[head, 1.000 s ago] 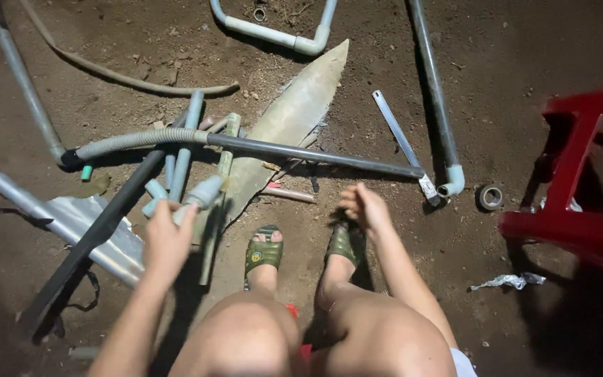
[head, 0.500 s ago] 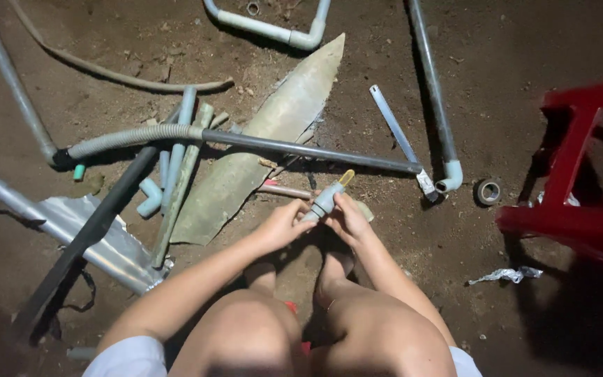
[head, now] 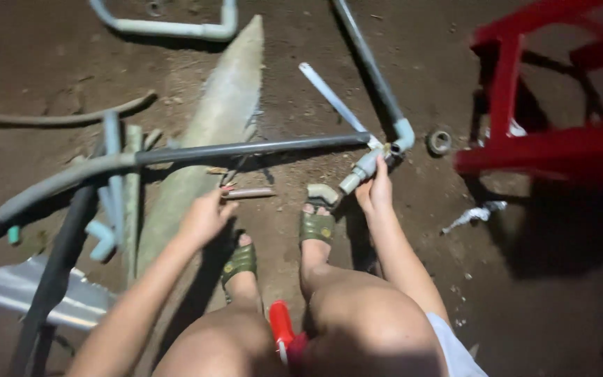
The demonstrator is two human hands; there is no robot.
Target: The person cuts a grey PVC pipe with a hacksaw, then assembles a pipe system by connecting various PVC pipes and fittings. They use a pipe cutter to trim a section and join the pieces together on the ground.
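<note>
Two hands: left hand (head: 204, 218), right hand (head: 375, 190). Two sandals (head: 317, 225), one red stool (head: 546, 146), one metal ring (head: 439, 142), one long dark pipe (head: 246, 149), one short brown tube (head: 249, 193), one pale curved husk (head: 211, 132)

The hands, joined over a short pipe piece half a second ago, are now parted. The pipe piece (head: 359, 172) has been carried by the right hand (head: 376, 190) to the elbow joint (head: 403, 132), while the left hand (head: 204, 218) has been drawn back, empty.
</note>
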